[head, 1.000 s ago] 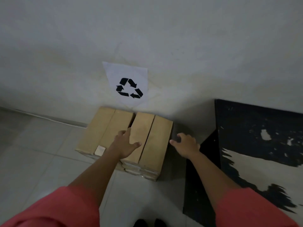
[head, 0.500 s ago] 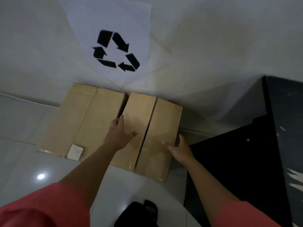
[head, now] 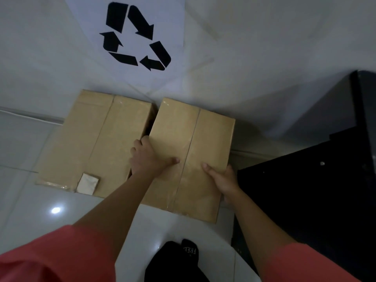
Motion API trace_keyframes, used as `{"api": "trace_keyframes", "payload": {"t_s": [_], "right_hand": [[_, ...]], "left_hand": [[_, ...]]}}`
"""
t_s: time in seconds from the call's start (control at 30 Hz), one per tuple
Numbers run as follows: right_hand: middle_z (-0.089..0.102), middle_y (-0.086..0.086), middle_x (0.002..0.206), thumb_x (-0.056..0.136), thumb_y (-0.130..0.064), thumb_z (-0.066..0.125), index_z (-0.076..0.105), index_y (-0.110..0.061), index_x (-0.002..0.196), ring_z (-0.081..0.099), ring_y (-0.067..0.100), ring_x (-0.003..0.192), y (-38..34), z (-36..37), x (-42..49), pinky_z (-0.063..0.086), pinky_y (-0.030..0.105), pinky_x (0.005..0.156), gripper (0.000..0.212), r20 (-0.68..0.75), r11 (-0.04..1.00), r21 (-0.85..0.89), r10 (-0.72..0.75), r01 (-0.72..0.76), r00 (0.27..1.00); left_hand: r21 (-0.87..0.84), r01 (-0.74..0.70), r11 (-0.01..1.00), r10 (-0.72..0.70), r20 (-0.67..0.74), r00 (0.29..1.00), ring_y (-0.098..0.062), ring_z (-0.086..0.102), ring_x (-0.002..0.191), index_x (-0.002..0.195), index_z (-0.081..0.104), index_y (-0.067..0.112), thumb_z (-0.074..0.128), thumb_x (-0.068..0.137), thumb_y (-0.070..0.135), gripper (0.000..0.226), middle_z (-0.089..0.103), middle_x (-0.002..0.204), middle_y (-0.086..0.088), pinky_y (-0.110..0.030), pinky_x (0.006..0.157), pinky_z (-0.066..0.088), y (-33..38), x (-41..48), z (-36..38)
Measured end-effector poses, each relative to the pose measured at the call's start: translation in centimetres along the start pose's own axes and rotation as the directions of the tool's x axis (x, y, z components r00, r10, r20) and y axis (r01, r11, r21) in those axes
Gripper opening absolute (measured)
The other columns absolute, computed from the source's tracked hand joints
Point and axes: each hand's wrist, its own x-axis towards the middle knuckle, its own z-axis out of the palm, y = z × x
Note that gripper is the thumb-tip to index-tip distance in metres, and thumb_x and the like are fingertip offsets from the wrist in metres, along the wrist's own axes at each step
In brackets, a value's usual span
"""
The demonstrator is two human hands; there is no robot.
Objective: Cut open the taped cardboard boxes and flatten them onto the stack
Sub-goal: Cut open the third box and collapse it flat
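Now the left hand (head: pixel 148 157) has hooked over the inner edge of the right-hand box (head: pixel 193 137); right hand (head: pixel 223 180) grips the outer edge; lifting looks next.

The right box (head: pixel 211 143) and the left box (head: pixel 97 139) are brown cardboard, dull and a bit rough. Clear tape (head: pixel 193 135) along the seams shines a little. The floor (head: pixel 30 210) is white tile, smooth and very shiny. The sign (head: pixel 162 17) is thin white paper, not shiny. The wall (head: pixel 264 47) is dull paint. The sleeve (head: pixel 50 257) is soft pink cloth. The sock (head: pixel 183 255) is black cloth.
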Motion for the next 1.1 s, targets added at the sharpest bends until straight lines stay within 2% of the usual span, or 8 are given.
{"api": "trace_keyframes", "payload": {"t_s": [0.13,0.23,0.43,0.53,0.6,0.83,0.93,1.1], "right_hand": [[0.066,0.002,0.116,0.062,-0.049,0.084,0.054,-0.018,0.126,0.065,0.018,0.098,-2.0,-2.1,-3.1,0.056,0.035,0.081,0.077,0.025,1.000,-0.024,-0.009,0.010,1.000],[0.066,0.002,0.116,0.067,-0.043,0.082,0.055,-0.019,0.125,0.063,0.019,0.101,-4.5,-3.9,-6.8,0.053,0.039,0.090,0.068,0.003,0.998,-0.033,-0.060,0.060,0.998],[0.064,0.001,0.118,0.069,-0.043,0.082,0.055,-0.017,0.126,0.061,0.020,0.105,-9.8,-8.3,-16.4,0.050,0.037,0.091,0.068,-0.072,0.976,0.004,-0.218,0.219,0.973],[0.062,0.001,0.119,0.073,-0.041,0.079,0.055,-0.016,0.127,0.059,0.021,0.106,-12.0,-10.5,-21.9,0.049,0.041,0.094,0.064,-0.092,0.951,0.015,-0.305,0.307,0.948],[0.062,0.000,0.118,0.074,-0.042,0.077,0.055,-0.017,0.125,0.059,0.021,0.104,-13.3,-12.1,-25.6,0.049,0.040,0.092,0.061,-0.118,0.933,0.012,-0.356,0.359,0.927],[0.063,-0.003,0.116,0.053,-0.074,0.068,0.055,-0.026,0.125,0.061,0.023,0.103,-18.2,-20.1,-35.8,0.051,0.047,0.091,0.088,-0.274,0.874,-0.155,-0.486,0.461,0.830],[0.064,0.002,0.115,0.084,-0.057,0.058,0.057,-0.021,0.124,0.063,0.024,0.098,-19.2,-25.3,-39.0,0.053,0.042,0.087,0.054,-0.267,0.853,-0.028,-0.509,0.521,0.818],[0.063,-0.001,0.065,0.097,-0.042,0.040,0.061,-0.021,0.076,0.057,0.015,0.055,-17.9,-36.1,-42.1,0.041,0.027,0.057,0.037,-0.338,0.836,0.135,-0.466,0.533,0.818]], "left_hand": [[-0.031,-0.063,0.998,0.062,-0.024,0.998,-0.031,0.039,0.124,0.134,0.031,0.009,0.082,0.048,0.069,0.117,0.039,0.133,-0.012,-0.043,0.094,0.041,0.8,-3.2,-3.1],[-0.110,-0.116,0.987,0.113,-0.037,0.993,-0.031,0.038,0.126,0.135,0.031,0.010,0.081,0.048,0.070,0.116,0.042,0.136,-0.011,-0.045,0.098,0.038,1.9,-6.2,-5.9],[-0.263,-0.260,0.929,0.247,-0.080,0.966,-0.030,0.042,0.128,0.139,0.025,0.013,0.084,0.047,0.066,0.122,0.037,0.138,-0.008,-0.045,0.097,0.042,5.9,-13.6,-13.3],[-0.237,-0.369,0.899,0.340,-0.154,0.928,-0.030,0.047,0.121,0.133,0.026,0.010,0.082,0.045,0.071,0.120,0.039,0.132,-0.010,-0.040,0.088,0.043,7.9,-18.1,-17.1],[-0.205,-0.412,0.888,0.380,-0.178,0.908,-0.033,0.043,0.124,0.137,0.023,0.008,0.079,0.044,0.075,0.128,0.036,0.138,-0.013,-0.043,0.094,0.042,9.3,-21.3,-19.4],[-0.207,-0.493,0.845,0.449,-0.223,0.865,-0.035,0.041,0.130,0.143,0.015,0.011,0.071,0.035,0.086,0.143,0.032,0.146,-0.013,-0.047,0.096,0.042,15.4,-31.4,-25.1],[-0.280,-0.537,0.796,0.486,-0.233,0.842,-0.036,0.041,0.130,0.146,0.013,0.012,0.073,0.040,0.083,0.141,0.031,0.148,-0.014,-0.049,0.098,0.041,18.7,-34.9,-25.6],[-0.341,-0.575,0.743,0.535,-0.213,0.818,-0.038,0.036,0.135,0.152,0.003,0.014,0.072,0.045,0.083,0.145,0.024,0.153,-0.016,-0.050,0.104,0.038,24.7,-41.4,-22.5]]}}
